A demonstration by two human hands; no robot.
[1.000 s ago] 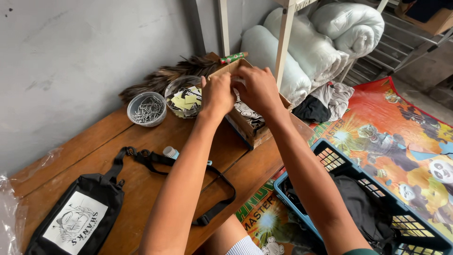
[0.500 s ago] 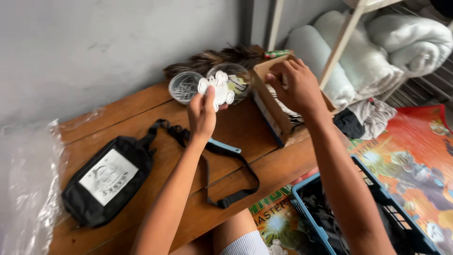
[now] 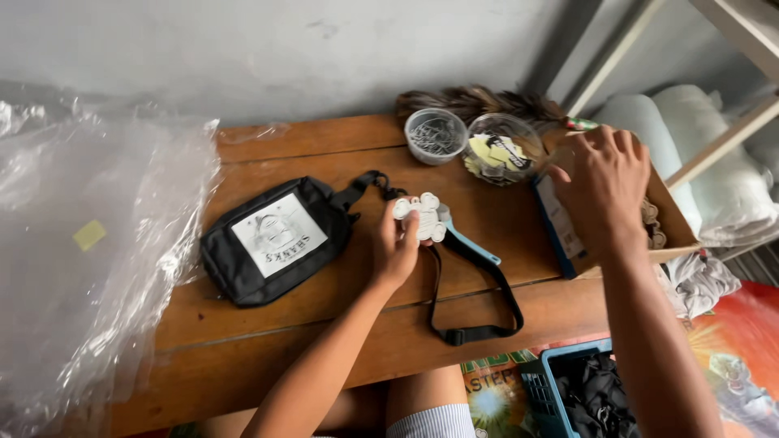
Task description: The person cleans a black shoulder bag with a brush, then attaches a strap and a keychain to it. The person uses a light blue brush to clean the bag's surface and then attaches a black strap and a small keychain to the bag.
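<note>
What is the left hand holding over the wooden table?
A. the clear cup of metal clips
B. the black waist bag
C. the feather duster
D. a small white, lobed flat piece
D: the left hand pinches a small white lobed piece above the wooden table, while the black waist bag lies apart to its left and the clear cup of metal clips stands untouched near the wall.
</note>
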